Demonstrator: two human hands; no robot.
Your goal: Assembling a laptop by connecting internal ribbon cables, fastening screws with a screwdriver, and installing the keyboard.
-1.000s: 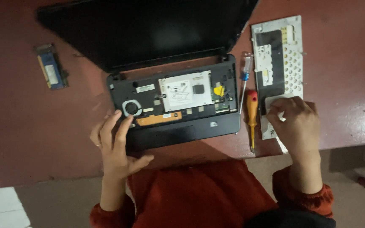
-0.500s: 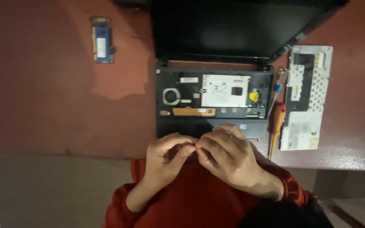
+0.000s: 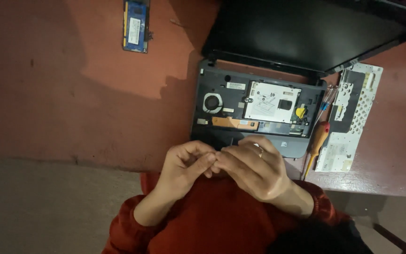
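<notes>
**Hands meet over the opened laptop**

At the near edge of the reddish table [image 3: 62,94], in the single head view, we see our two hands pressed together just in front of the laptop [image 3: 259,113]. The left hand [image 3: 184,167] is curled, its fingertips [image 3: 207,157] touching those of the right hand [image 3: 250,169], which wears a ring and lies partly over the laptop's front edge. The fingers of both hands are bent and pinched toward one another; whether something small sits between them we cannot tell, since the fingers hide the spot.

The laptop lies open with its keyboard taken off, so the inner deck shows: a round fan on the left, a pale metal plate in the middle, an orange strip below it and a small yellow part toward the right. Its dark screen leans back, away from us.

Counting what lies around, we find one laptop, one removed keyboard [image 3: 351,117] turned face down just right of the laptop, and one screwdriver [image 3: 316,143] with an orange handle between the two, lying beside the laptop's right edge. One blue memory module [image 3: 136,24] rests well apart at the far left of the table. Our red sleeves [image 3: 132,221] fill the lower part of the view.
</notes>
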